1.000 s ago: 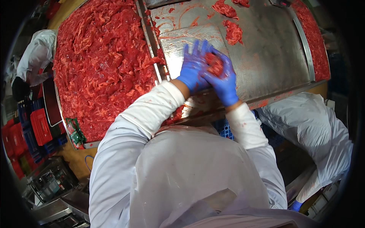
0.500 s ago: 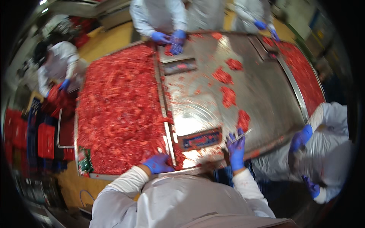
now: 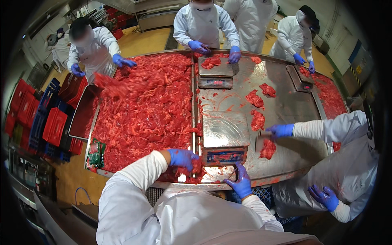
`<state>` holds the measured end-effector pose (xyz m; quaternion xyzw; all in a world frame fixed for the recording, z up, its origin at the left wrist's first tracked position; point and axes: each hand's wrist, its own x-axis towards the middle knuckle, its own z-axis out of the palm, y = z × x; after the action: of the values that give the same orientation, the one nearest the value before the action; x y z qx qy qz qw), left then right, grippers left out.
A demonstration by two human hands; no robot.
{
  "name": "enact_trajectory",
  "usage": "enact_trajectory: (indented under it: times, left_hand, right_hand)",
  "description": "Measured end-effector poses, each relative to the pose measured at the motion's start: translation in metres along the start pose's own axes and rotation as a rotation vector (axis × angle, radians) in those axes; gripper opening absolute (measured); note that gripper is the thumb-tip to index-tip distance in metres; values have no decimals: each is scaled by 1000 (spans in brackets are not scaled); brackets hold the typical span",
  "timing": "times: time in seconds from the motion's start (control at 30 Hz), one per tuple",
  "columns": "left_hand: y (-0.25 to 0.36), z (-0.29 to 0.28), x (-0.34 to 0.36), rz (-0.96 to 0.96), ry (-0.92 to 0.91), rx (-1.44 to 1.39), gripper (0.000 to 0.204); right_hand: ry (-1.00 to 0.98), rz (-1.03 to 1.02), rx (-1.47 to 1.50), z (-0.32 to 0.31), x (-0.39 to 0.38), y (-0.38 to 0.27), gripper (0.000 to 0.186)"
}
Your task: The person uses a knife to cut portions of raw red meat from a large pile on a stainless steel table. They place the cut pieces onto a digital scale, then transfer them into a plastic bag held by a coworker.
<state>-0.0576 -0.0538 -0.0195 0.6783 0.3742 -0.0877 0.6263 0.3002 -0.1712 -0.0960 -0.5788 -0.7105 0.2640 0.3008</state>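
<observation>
My left hand (image 3: pixel 181 158) is curled into loose red raw meat (image 3: pixel 195 166) along the divider at the near end of the big meat pile (image 3: pixel 141 114). My right hand (image 3: pixel 241 181) is at the front of a steel scale (image 3: pixel 224 128) with a lit display, its thumb and index finger apart; whether it touches the scale I cannot tell. Several small meat portions (image 3: pixel 256 120) lie on the steel table (image 3: pixel 294 143) to the right of the scale.
Co-workers surround the table. One at right holds a flat tool (image 3: pixel 261 141) by a meat portion; another at back left has hands (image 3: pixel 124 62) above blurred, moving meat. Two more scales (image 3: pixel 214 81) (image 3: pixel 302 85) stand farther back. Red and blue crates (image 3: pixel 55 126) are at left.
A second ago both my hands held meat together; now they are apart. The view has tilted up. The right-hand co-worker's hand has reached onto the table, and meat moves at back left.
</observation>
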Motion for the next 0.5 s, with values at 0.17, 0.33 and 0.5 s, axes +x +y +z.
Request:
enact_trajectory:
  times: [0.17,0.33,0.5]
  left_hand:
    - [84,-55,-17,426,24,-479,16]
    - [152,-89,-10,539,322,-433,44]
    - [167,-87,19,835,266,-828,54]
  right_hand:
    - [20,-2,-72,4,2,-1,105]
    - [7,49,-34,3,-2,2,104]
    - [29,99,-31,-2,5,-14,102]
